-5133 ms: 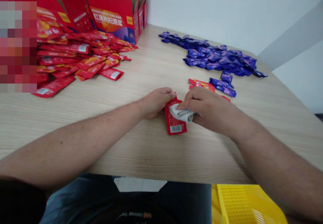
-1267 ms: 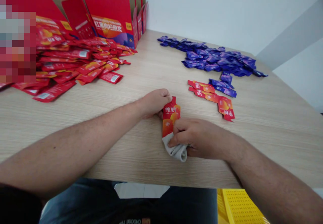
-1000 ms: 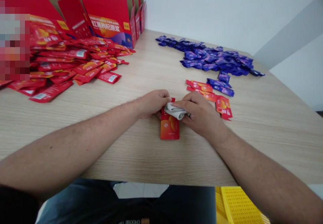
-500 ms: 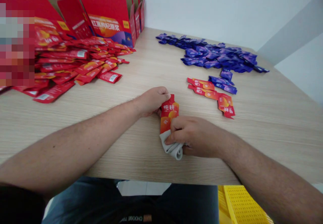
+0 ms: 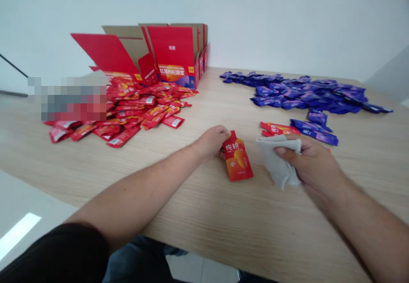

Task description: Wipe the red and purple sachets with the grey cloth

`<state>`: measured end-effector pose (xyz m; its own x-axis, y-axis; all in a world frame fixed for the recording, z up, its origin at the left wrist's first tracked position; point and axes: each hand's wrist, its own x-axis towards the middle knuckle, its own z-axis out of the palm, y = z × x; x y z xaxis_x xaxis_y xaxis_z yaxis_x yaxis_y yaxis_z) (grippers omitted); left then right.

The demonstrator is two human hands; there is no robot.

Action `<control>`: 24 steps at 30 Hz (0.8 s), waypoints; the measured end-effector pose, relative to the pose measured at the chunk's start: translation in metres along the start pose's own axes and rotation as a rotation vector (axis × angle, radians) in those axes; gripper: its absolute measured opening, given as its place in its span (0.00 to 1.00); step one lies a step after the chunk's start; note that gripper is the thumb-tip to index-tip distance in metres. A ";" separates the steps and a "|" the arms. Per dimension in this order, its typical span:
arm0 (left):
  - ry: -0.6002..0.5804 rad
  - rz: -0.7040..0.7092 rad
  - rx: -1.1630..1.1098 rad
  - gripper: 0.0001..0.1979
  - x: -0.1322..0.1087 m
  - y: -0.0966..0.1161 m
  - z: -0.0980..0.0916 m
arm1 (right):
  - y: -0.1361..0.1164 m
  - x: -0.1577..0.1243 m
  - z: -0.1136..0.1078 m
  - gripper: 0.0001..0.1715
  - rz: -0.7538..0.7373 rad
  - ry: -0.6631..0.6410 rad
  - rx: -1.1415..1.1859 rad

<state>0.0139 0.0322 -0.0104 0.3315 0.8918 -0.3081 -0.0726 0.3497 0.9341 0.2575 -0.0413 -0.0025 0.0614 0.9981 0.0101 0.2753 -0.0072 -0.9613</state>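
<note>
My left hand (image 5: pixel 214 143) pinches a red and orange drink pouch (image 5: pixel 238 160) by its upper left edge, near the narrow neck. The pouch's printed front faces up, with its lower end towards me. To the right of it, my right hand (image 5: pixel 315 160) grips a folded whitish cloth (image 5: pixel 277 157), thumb on top, held apart from the pouch. Behind the cloth, more red pouches (image 5: pixel 281 128) lie partly hidden by it and by my right hand. Touching them are a few blue-purple pouches (image 5: pixel 315 132).
A heap of red pouches (image 5: pixel 137 112) covers the table's left side. Open red cartons (image 5: pixel 172 53) stand behind it against the wall. At the back right lies a long pile of blue-purple pouches (image 5: pixel 297 93). The table's front edge runs below my arms.
My right hand and the cloth have moved off the red pouch, up and to the right. My left hand still holds the pouch. The head view has tilted up and turned left.
</note>
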 end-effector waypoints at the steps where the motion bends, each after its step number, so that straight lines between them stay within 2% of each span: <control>1: 0.033 0.033 -0.018 0.07 0.003 0.002 -0.004 | 0.005 0.003 0.001 0.28 0.045 0.030 0.000; 6: 0.204 0.210 -0.084 0.07 0.016 0.014 -0.027 | 0.015 0.011 0.010 0.27 0.146 0.007 0.007; 12: 0.429 0.422 0.018 0.09 0.029 0.030 -0.061 | 0.026 0.015 0.007 0.32 0.194 -0.053 -0.044; 20: 0.655 0.525 0.108 0.11 0.027 0.052 -0.092 | 0.024 0.014 0.009 0.31 0.207 -0.087 0.011; 24: 0.703 0.533 -0.042 0.09 0.029 0.071 -0.115 | 0.021 0.013 0.011 0.31 0.227 -0.098 0.013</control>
<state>-0.0901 0.1159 0.0266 -0.4110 0.9045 0.1139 -0.0916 -0.1653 0.9820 0.2541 -0.0278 -0.0259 0.0264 0.9721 -0.2330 0.2522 -0.2320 -0.9395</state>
